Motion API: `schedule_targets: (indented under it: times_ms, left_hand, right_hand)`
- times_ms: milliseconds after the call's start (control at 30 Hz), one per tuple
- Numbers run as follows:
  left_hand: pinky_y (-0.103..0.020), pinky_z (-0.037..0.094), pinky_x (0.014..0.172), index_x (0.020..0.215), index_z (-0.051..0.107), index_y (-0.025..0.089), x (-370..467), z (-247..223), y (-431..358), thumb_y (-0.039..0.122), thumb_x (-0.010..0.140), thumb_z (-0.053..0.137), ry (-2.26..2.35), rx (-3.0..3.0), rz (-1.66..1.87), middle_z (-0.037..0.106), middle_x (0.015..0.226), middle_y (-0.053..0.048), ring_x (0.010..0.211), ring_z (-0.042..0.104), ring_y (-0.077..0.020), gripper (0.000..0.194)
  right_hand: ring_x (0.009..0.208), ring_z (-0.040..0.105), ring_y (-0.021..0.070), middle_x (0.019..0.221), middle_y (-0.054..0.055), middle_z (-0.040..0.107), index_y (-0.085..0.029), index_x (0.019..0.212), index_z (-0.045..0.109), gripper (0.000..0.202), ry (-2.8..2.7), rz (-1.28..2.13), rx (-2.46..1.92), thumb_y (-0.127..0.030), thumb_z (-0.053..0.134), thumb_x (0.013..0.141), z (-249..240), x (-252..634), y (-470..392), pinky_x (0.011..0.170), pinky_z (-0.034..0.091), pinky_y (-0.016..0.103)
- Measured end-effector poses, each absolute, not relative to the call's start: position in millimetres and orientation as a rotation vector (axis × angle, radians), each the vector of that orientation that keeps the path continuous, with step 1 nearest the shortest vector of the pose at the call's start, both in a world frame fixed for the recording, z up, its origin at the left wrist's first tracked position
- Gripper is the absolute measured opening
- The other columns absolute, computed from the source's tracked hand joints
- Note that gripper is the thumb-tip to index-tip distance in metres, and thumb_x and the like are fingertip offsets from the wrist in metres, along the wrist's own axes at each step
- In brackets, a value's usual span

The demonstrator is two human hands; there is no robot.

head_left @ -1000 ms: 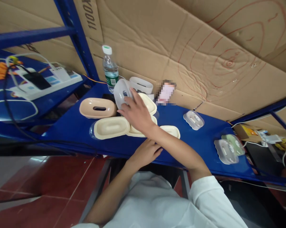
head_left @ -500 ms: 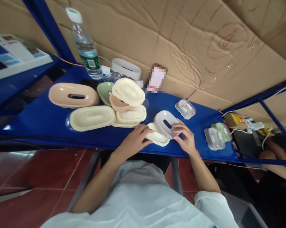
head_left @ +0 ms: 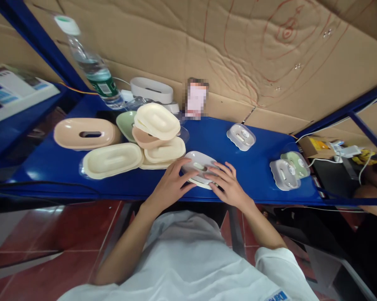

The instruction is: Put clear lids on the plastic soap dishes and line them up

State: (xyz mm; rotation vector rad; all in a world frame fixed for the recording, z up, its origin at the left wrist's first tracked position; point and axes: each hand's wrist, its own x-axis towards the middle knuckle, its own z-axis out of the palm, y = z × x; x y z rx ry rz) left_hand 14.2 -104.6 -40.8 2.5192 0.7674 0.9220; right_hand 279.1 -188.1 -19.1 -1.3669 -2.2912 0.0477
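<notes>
A pale grey oval dish (head_left: 197,158) with a slot in its middle lies over a cream oval tray (head_left: 200,184) near the front edge of the blue table. Only a thin rim of that tray shows beneath it. My left hand (head_left: 171,182) grips the left end of the dish, thumb at the near side. On the right end, the fingers of my right hand (head_left: 230,184) rest bent over the rim. Close to my left hand is a pile of cream oval trays (head_left: 165,151), with a peach dish (head_left: 144,138) and another cream tray (head_left: 159,120) on top.
Left on the blue table (head_left: 213,133) are a large peach slotted dish (head_left: 66,131), a long cream tray (head_left: 111,159) and a water bottle (head_left: 102,83). A phone (head_left: 196,99) leans on the cardboard. Wrapped dishes (head_left: 243,136) lie right; another person's arm (head_left: 372,200) shows there.
The grey dish has come down from a tilted hold to lie over the cream tray. My right hand has moved left with it. The camera view has shifted slightly.
</notes>
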Motion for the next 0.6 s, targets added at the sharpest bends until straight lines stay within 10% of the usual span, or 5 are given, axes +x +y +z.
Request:
schedule_targets:
  times_ms: [600]
  left_hand:
    - [-0.053, 0.047, 0.125, 0.149, 0.059, 0.028, 7.2, -31.0, -101.9, 0.03, 0.107, 0.061, 0.76, 2.573, 1.03, 0.046, 0.168, -0.015, 0.156, 0.047, -0.0302, 0.042]
  right_hand:
    - [0.147, 0.056, 0.03, 0.142, 0.01, 0.071, -0.027, 0.15, 0.061, 0.043, -2.141, -0.075, -1.487, -0.023, 0.063, 0.107, -42.0, 274.2, -219.9, 0.118, 0.05, 0.051]
